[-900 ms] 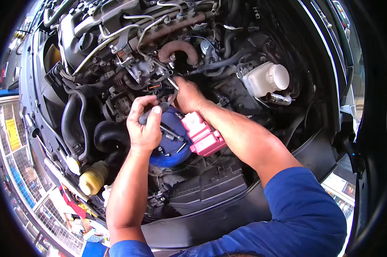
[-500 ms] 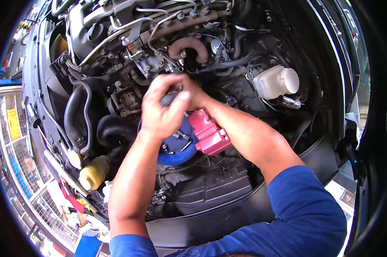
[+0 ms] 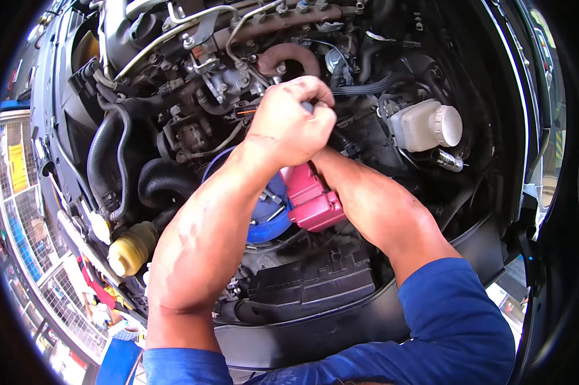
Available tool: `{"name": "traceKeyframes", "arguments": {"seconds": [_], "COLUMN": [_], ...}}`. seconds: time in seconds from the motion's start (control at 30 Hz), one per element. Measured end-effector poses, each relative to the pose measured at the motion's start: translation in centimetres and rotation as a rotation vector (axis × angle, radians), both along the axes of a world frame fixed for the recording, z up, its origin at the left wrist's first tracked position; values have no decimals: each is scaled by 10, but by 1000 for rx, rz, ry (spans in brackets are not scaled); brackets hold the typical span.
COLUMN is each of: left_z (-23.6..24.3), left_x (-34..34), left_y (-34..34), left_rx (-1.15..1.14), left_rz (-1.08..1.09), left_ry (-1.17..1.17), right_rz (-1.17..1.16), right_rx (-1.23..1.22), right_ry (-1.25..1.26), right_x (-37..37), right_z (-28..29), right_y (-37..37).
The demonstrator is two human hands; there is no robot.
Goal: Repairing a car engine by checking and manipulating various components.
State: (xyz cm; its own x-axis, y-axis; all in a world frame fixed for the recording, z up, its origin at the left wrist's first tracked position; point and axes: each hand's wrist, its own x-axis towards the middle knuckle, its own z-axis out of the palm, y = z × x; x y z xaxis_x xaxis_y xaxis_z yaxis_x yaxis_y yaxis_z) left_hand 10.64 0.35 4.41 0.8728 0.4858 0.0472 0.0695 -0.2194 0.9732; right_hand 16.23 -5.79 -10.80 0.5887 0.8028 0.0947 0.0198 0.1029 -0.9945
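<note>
Over the engine bay, my left hand is closed in a fist around a dark grey tool handle; only the handle's end shows, so I cannot tell the tool's kind. My right forearm reaches in from the right, and its hand lies beneath the left one, fingers hidden. Just below the hands sits a blue round tray holding several small metal parts. A pinkish-red plastic box-shaped cover is beside it, under my wrists. Beyond my left hand is a curved rusty-brown pipe.
A white reservoir with a round cap stands to the right, a shiny metal socket-like piece near it. Black hoses and a yellowish reservoir are at left. A black plastic panel spans the front.
My left hand has swung to the right and slightly away, turning over so its back shows around the handle. My right hand has become more covered. The view has shifted slightly.
</note>
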Motion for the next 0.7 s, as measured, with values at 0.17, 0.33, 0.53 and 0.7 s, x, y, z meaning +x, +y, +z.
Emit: {"name": "traceKeyframes", "arguments": {"seconds": [0.17,0.33,0.53,0.7], "left_z": [7,-1,15,16], "left_x": [5,-45,-126,-149], "left_y": [-6,-5,-13,-22], "left_rx": [7,254,243,180], "left_rz": [-53,47,143,232], "left_ry": [62,-42,68,78], "right_rz": [75,197,-116,59], "right_rx": [-8,-30,-576,-371], "right_ry": [-105,-166,-638,-1070], "right_x": [25,26,20,30], "right_z": [-16,-21,48,136], "right_y": [-6,-43,-38,-12]}}
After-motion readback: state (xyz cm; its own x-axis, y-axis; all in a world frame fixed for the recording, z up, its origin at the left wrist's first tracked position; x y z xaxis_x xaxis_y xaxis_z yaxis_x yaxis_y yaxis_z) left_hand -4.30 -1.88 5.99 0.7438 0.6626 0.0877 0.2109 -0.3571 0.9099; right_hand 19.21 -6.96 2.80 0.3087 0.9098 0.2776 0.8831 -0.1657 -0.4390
